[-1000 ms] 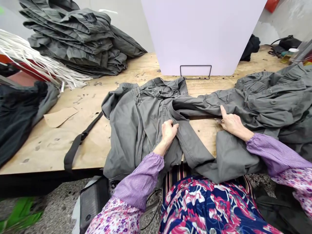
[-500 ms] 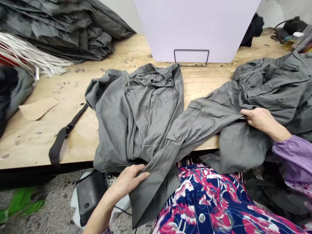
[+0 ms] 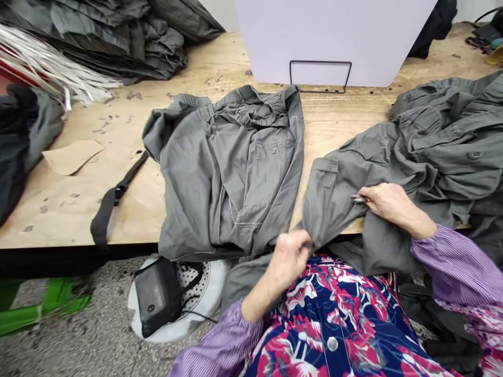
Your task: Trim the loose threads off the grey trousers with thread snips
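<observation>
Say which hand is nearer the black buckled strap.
Left. The left hand is at the front of the table, to the right of the strap; the right hand is farther right, over grey cloth.

Stained pale-wood table point(image 3: 338, 120) above a speckled grey floor point(image 3: 98, 309), with a whitish wall point(image 3: 223, 10) behind

A head-worn camera looks forward and down over the table point(image 3: 338, 120).

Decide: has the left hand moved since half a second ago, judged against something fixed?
Yes, rightward: the left hand was left of the lower-left corner of the pale board; now it is right of that corner.
</observation>
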`<state>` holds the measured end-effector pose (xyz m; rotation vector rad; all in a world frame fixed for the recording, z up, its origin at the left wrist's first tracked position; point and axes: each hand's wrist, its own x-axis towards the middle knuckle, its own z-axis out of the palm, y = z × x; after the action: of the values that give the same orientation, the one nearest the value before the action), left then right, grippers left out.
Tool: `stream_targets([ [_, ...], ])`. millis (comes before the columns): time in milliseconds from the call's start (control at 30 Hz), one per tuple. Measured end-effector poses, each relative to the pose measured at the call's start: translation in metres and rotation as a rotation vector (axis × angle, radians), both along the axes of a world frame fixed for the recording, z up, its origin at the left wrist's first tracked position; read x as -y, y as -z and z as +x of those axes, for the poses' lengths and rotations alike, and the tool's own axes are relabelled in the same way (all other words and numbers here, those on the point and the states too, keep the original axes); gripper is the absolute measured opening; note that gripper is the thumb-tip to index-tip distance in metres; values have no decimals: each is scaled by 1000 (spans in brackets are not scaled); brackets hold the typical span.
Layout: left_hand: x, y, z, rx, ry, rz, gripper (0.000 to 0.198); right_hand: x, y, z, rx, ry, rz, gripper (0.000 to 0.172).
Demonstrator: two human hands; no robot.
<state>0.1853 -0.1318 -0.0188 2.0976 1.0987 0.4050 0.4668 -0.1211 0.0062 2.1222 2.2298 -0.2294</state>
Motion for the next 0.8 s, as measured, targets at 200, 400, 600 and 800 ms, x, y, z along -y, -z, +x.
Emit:
stream_targets([
  [200, 39, 34, 3, -16, 182, -168, 19, -5, -2, 19, -14, -40, -57, 20],
  [400, 35, 37, 13, -85, 217, -121, 18, -46, -20, -37, -32, -87, 239, 27],
  [600, 47, 37, 5, -77, 24, 18, 9, -80, 20, -85, -45, -229, 5, 27],
  [800, 33, 23, -9, -7, -160, 195, 14, -85, -42, -51, -607, -61, 411, 15],
])
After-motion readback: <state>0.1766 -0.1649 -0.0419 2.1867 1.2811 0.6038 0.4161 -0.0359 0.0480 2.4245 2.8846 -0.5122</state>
